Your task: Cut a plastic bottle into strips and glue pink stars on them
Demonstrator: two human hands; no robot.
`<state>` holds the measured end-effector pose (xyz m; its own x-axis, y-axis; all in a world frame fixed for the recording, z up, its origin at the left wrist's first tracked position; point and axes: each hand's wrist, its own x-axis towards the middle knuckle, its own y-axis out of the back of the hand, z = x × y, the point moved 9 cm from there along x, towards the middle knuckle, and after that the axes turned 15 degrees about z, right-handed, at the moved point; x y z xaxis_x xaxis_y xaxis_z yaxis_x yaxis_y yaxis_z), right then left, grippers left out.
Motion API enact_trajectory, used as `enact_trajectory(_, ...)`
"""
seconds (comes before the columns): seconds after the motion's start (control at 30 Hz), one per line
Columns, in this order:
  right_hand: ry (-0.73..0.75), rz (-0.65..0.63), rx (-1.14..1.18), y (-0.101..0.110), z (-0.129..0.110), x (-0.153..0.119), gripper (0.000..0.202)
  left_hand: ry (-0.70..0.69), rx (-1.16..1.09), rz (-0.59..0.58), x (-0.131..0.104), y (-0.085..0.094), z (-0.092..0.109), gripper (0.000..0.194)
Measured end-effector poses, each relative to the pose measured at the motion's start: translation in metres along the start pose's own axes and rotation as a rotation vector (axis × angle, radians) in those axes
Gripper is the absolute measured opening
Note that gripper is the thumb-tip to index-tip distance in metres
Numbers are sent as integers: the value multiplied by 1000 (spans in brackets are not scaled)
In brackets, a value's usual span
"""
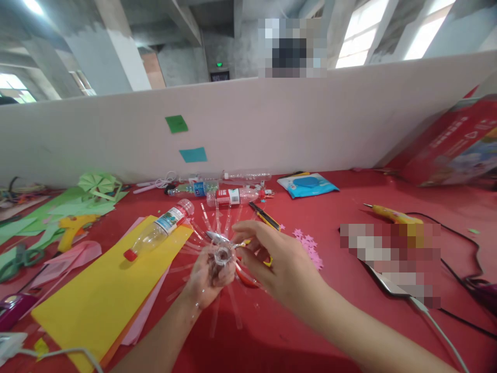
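Note:
My left hand [207, 277] grips the neck end of a clear plastic bottle top [222, 255] whose wall is slit into long thin strips [233, 308] that fan outward. My right hand [272, 261] holds small scissors [227, 240] with red and yellow handles, the metal blades resting just above the bottle neck. Both hands hover low over the red table [330, 321].
A clear bottle with a red cap [157, 230] lies on yellow paper [104, 290]. More bottles [233, 196], a utility knife [264, 216], pink paper stars [308, 243], a wipes pack [307, 184], a yellow glue gun [392, 214], green paper shapes [93, 191], cables and a red box [454, 145] surround them.

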<state>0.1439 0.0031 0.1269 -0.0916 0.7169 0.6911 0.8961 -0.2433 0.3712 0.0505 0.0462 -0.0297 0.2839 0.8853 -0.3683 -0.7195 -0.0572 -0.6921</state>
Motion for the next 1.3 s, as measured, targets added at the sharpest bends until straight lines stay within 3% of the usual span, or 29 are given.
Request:
enact_trajectory(0.27, -99, 28, 43, -1, 13, 3, 12, 10, 35, 51, -4, -2, -2, 28)
enact_trajectory(0.5, -102, -5, 33, -3, 12, 3, 20, -21, 47, 144, -2, 8, 0, 33)
enact_trajectory(0.77, -223, -57, 113, -7, 16, 2, 20, -17, 12, 104, 0, 4, 1, 30)
enact_trajectory(1.07, -229, -84, 66, -9, 16, 2, 13, -47, 5, 112, -2, 3, 4, 28)
enact_trajectory(1.3, -94, -48, 20, -1, 6, 5, 12, -54, 12, 119, -3, 3, 4, 31)
